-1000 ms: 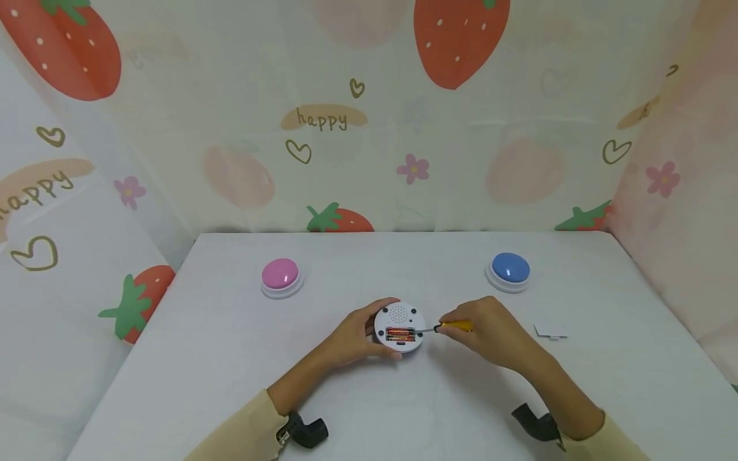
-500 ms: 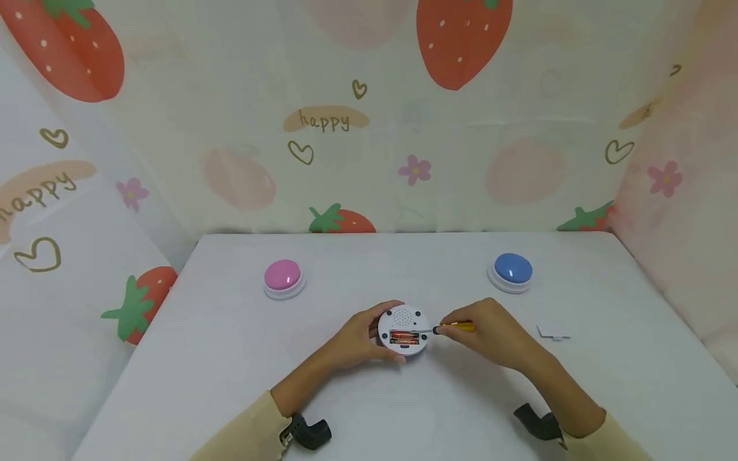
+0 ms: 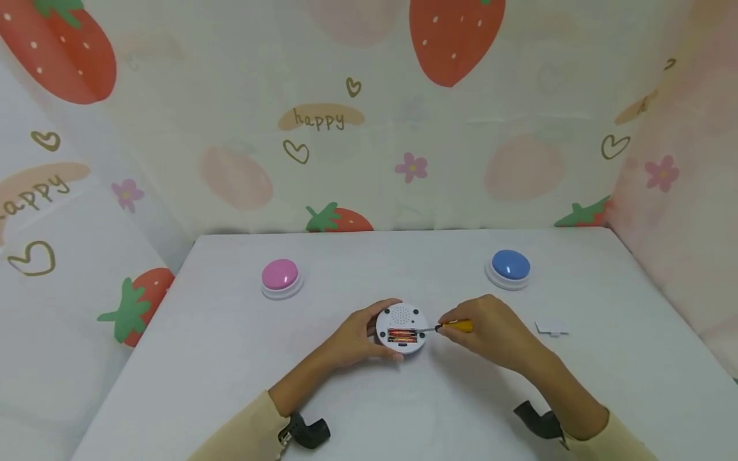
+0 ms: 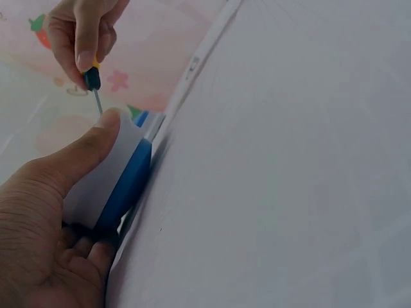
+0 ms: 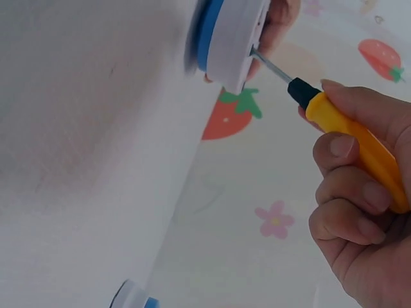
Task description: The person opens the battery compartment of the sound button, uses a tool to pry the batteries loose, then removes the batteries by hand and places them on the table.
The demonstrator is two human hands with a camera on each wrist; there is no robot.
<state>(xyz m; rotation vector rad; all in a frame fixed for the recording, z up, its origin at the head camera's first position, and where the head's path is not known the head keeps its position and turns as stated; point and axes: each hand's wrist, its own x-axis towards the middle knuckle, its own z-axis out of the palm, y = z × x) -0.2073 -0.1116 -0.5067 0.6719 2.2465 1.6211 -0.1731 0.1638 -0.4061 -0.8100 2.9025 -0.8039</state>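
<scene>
Upside down at the table's middle lies a round push button (image 3: pixel 401 319) with a white base; its blue dome faces down in the wrist views. Its battery compartment is uncovered, showing red batteries (image 3: pixel 401 335). My left hand (image 3: pixel 359 338) grips the base from the left, thumb at the near side and fingers round the far side. A yellow-handled screwdriver (image 5: pixel 359 141) is held in my right hand (image 3: pixel 490 330), fingers curled round the handle. The metal shaft's tip reaches into the right end of the battery compartment.
A pink push button (image 3: pixel 280 276) stands at the back left, a blue push button (image 3: pixel 510 267) at the back right. Right of my right hand lies a small white battery cover (image 3: pixel 551 328). Patterned cloth walls border the white table (image 3: pixel 202 358) at the back and sides.
The whole view has shifted slightly. Both hands keep their grips, and the screwdriver tip stays at the right end of the battery compartment.
</scene>
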